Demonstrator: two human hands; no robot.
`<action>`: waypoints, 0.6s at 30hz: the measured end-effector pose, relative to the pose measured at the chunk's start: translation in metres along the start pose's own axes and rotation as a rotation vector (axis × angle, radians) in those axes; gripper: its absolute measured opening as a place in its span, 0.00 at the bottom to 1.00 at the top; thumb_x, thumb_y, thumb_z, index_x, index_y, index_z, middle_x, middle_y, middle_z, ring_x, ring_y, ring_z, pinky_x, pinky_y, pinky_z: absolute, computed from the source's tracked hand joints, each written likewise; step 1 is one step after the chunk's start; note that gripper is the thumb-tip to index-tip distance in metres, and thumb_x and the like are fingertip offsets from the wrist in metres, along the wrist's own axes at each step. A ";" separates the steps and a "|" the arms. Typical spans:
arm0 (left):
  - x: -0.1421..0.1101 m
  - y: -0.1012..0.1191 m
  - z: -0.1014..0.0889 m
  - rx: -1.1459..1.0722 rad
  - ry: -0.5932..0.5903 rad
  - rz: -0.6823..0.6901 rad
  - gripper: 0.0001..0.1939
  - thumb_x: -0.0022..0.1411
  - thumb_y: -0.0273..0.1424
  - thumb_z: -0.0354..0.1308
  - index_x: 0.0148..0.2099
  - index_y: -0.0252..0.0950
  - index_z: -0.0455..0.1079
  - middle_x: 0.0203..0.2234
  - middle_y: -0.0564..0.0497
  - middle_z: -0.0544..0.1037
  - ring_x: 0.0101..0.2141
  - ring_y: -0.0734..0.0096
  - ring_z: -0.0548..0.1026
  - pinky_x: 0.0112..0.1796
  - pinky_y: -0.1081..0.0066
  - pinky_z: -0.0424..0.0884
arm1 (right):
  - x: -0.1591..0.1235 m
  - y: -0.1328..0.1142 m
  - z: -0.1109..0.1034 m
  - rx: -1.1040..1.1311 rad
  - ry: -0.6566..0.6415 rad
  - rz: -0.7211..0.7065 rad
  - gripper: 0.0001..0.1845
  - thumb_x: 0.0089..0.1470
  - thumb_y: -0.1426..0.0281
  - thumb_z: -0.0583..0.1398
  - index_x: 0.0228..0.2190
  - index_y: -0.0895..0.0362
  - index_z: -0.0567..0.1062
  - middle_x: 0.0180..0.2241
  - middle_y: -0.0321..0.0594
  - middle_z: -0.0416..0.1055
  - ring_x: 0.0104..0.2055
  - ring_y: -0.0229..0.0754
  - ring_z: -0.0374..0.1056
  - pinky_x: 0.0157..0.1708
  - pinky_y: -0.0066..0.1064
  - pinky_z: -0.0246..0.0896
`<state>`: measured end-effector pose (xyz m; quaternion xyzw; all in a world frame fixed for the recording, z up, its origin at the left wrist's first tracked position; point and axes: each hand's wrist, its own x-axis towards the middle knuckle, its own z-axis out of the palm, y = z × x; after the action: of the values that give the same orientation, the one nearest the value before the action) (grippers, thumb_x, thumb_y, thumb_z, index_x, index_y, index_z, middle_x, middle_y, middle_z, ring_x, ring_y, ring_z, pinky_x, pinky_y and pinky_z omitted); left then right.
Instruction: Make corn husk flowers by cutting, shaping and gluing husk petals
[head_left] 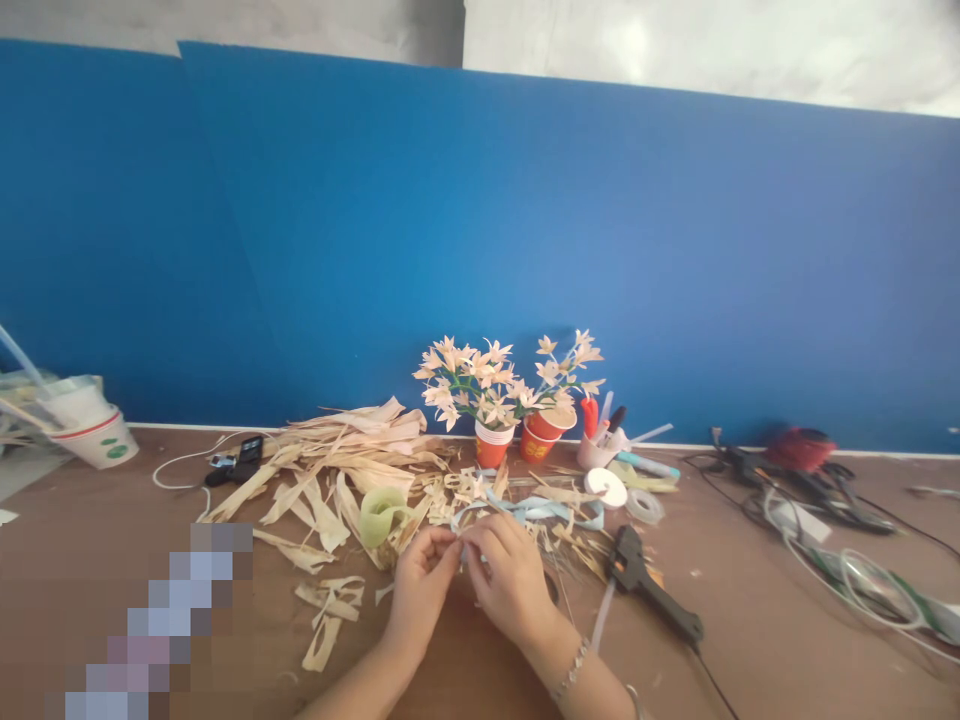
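Observation:
My left hand (426, 580) and my right hand (510, 575) meet at the fingertips low in the middle of the view. Both are closed in a pinch on something small and pale that my fingers mostly hide. Just beyond them lie a light blue ribbon (551, 510) and scattered dried husk scraps (454, 495). A curled green strip (381, 517) stands left of my left hand. To the right of my right hand rests a black hot glue gun (652, 585) with a translucent glue stick (602, 615) near it.
Pale husk flowers (480, 375) stand in red paper cups (493, 446) against a blue partition (450, 230). Dried husks (352, 445) are heaped at left, near a white cup (97, 440). Tape rolls (606, 487) and a tool holder (600, 450) sit right of centre. Cables (862, 590) sprawl at far right.

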<state>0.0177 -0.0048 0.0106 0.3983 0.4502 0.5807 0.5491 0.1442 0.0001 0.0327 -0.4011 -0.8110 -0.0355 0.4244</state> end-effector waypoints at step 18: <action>-0.005 0.001 -0.002 0.077 0.037 0.111 0.09 0.51 0.36 0.63 0.27 0.36 0.70 0.17 0.57 0.65 0.20 0.76 0.61 0.23 0.77 0.59 | 0.021 -0.005 -0.024 0.458 -0.036 0.602 0.16 0.58 0.62 0.51 0.25 0.57 0.69 0.24 0.38 0.68 0.28 0.39 0.63 0.29 0.29 0.57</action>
<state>0.0158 -0.0102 0.0106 0.4327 0.4595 0.5997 0.4919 0.1495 -0.0001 0.0639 -0.5167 -0.6510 0.2801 0.4803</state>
